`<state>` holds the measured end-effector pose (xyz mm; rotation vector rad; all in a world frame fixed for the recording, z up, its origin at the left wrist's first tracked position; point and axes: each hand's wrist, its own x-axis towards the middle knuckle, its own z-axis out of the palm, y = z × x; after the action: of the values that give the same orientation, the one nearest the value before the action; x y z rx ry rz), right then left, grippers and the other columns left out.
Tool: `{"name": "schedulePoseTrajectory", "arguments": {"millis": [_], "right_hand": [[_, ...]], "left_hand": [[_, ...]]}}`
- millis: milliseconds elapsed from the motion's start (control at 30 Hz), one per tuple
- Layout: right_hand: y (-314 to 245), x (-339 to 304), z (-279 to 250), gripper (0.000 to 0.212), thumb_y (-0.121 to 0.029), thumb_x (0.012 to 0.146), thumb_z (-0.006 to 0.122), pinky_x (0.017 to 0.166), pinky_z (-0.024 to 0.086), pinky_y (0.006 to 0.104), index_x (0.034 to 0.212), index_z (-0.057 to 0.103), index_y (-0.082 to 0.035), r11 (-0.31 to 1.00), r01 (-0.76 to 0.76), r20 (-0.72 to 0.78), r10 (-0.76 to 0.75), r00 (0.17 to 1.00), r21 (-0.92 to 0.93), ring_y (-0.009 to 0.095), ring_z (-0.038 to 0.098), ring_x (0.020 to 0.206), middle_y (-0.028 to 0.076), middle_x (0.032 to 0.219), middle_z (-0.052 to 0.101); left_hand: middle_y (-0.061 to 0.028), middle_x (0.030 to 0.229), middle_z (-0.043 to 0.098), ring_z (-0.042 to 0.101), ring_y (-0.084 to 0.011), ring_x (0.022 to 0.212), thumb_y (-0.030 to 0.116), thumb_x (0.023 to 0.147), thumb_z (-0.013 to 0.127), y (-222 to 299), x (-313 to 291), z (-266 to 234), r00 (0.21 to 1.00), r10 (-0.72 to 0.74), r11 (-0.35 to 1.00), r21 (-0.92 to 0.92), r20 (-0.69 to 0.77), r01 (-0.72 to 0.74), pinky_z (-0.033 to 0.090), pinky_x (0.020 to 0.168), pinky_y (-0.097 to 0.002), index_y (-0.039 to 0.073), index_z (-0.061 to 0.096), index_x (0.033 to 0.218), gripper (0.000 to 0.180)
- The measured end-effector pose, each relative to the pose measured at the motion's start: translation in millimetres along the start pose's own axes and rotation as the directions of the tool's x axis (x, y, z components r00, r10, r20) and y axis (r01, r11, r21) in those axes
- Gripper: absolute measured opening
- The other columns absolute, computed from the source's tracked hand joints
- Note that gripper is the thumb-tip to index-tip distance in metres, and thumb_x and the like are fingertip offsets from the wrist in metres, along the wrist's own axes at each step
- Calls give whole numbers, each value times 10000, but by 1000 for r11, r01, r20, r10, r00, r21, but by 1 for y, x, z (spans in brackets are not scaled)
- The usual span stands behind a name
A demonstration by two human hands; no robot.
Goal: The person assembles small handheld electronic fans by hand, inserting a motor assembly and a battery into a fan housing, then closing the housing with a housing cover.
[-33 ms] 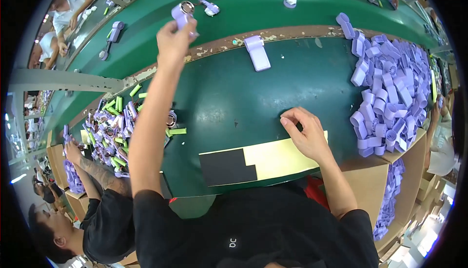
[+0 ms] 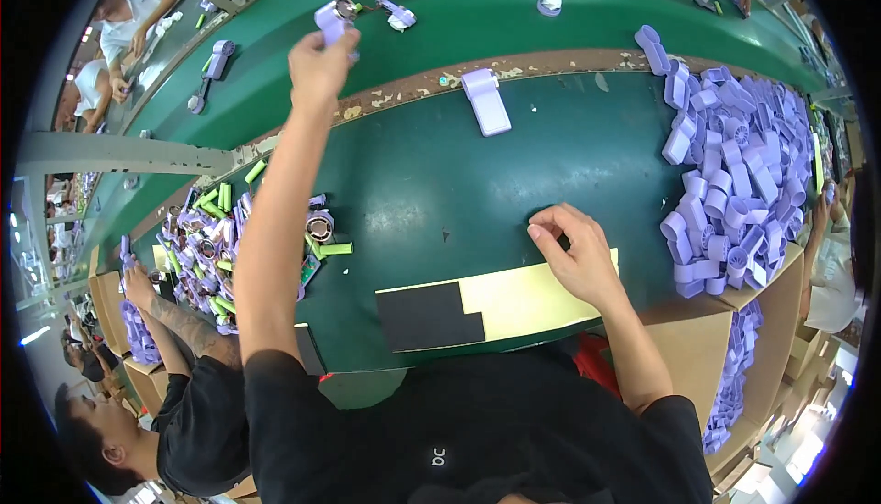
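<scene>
My left hand [image 2: 321, 64] reaches far up to the green conveyor belt [image 2: 477, 9] and is closed around a small purple fan part [image 2: 332, 18]. My right hand [image 2: 574, 252] rests on the dark green table [image 2: 440, 183] at the upper edge of a yellow backing sheet [image 2: 523, 298]. Its fingers are curled and pinched together; nothing shows between them. Black foam pads [image 2: 427, 316] cover the sheet's left part. A flat purple piece [image 2: 486, 100] lies alone near the table's far edge.
A large heap of purple shells [image 2: 734, 165] fills the table's right side above a cardboard box [image 2: 707, 348]. At left lies a pile of purple parts and green cylinders [image 2: 206, 238], where a neighbouring person's arm [image 2: 174, 321] works. More parts ride the belt.
</scene>
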<state>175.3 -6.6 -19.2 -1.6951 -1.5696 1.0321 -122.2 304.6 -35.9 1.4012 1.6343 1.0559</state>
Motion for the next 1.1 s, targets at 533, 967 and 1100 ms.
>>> {"name": "schedulePoseTrajectory", "arguments": {"millis": [533,967,1100], "right_hand": [[9,124,-27,293,-226,892,745,820,510,478,1072,645,-17,955,-11,-345,-96,934,-296,372,644,877,195,949,622],[87,321,-99,383,-311,925,687,870,566,498,1239,687,-92,814,-126,-616,-318,720,-567,416,704,1004,221,1056,736],[13,220,-84,440,-347,977,677,788,561,382,1292,665,-40,960,84,-691,-253,677,-268,240,711,882,137,941,736]], "left_hand": [[-273,1216,690,634,-420,1222,741,862,586,-9,95,75,825,563,485,792,42,-372,523,996,-526,-11,612,1284,862],[-135,1147,737,700,-205,963,292,922,677,43,49,80,938,46,962,239,344,-134,563,837,-357,2,466,1499,679],[-93,1005,718,656,-140,869,234,952,706,59,-28,-27,859,68,957,210,508,-201,526,734,-306,-13,461,1478,630]]}}
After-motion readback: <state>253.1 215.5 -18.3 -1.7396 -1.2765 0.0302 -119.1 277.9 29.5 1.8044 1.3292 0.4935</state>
